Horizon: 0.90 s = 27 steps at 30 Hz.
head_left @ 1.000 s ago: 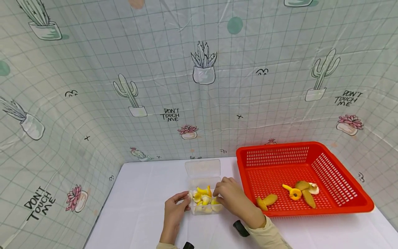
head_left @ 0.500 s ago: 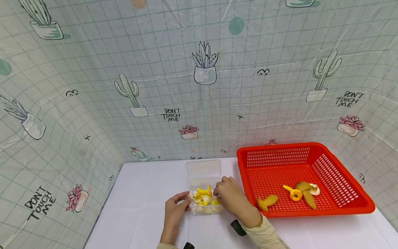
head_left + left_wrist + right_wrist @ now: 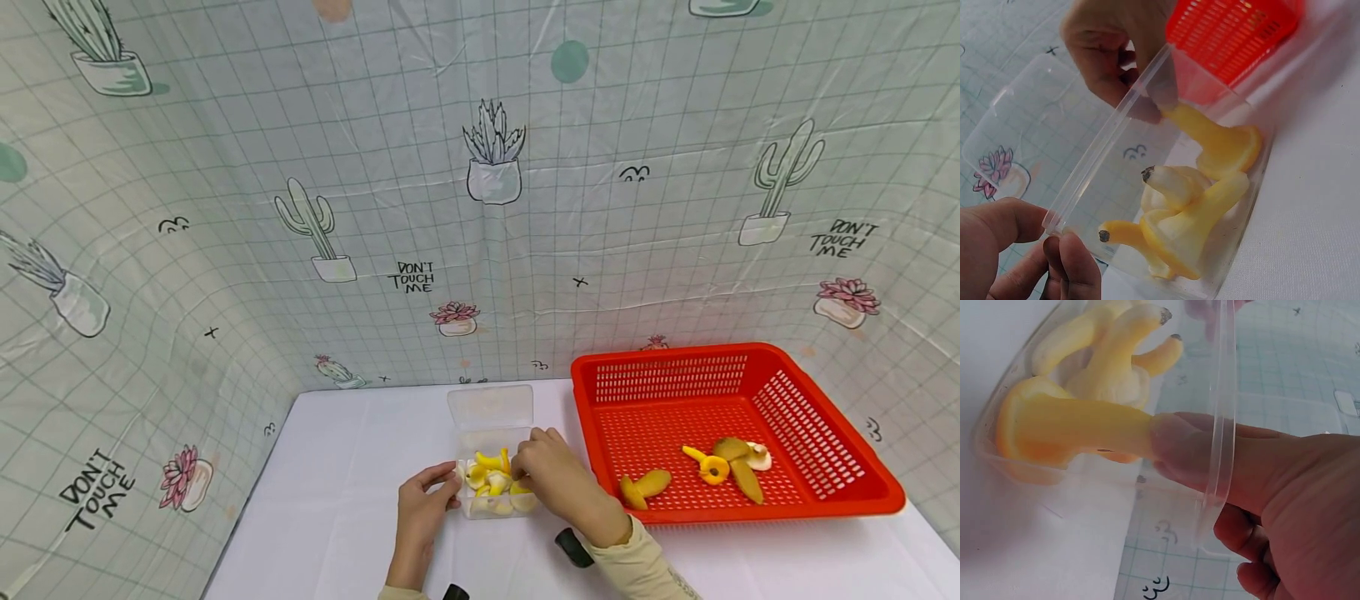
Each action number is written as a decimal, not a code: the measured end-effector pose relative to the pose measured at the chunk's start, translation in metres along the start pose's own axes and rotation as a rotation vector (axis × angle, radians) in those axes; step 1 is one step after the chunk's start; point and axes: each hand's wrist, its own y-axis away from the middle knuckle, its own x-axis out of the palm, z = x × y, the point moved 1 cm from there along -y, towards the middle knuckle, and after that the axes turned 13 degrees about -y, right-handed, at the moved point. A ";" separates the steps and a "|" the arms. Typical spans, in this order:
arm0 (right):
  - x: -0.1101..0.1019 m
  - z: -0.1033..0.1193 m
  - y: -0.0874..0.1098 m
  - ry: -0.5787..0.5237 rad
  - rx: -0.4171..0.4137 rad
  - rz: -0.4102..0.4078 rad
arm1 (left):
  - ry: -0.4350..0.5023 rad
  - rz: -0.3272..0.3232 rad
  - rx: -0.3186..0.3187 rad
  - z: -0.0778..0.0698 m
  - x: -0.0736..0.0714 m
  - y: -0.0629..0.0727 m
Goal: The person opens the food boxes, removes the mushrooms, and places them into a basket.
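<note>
A clear plastic box (image 3: 491, 507) holds several yellow and white mushrooms (image 3: 492, 477). At its left rim my left hand (image 3: 422, 498) pinches the edge between thumb and fingers, which the left wrist view shows close up. My right hand (image 3: 558, 477) reaches over the right side, thumb and fingertips inside the box. They pinch the stem of a yellow mushroom (image 3: 1079, 428), whose wide orange-edged cap points down near the box floor. In the left wrist view this mushroom (image 3: 1229, 144) stands beside the others (image 3: 1179, 219), apart from my left fingers.
The box's clear lid (image 3: 491, 407) stands open at the back. To the right is a red plastic basket (image 3: 660, 392) with brown mushrooms (image 3: 742, 475), a yellow-orange one (image 3: 712, 469) and a whitish one (image 3: 760, 456). A cactus-print cloth (image 3: 390, 208) hangs behind the white table (image 3: 330, 467).
My right hand has shifted slightly left and down at the box, and its forearm has drawn a little left. My left hand keeps its pinch on the rim.
</note>
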 end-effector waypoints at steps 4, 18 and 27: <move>-0.001 0.000 0.001 0.005 -0.029 -0.011 | 0.003 0.002 0.006 0.000 0.000 0.001; -0.015 0.005 0.006 -0.114 -0.058 -0.095 | -0.005 -0.003 0.001 -0.001 0.000 0.001; -0.027 0.007 0.015 -0.114 -0.124 -0.238 | -0.006 -0.004 0.006 -0.002 0.000 0.002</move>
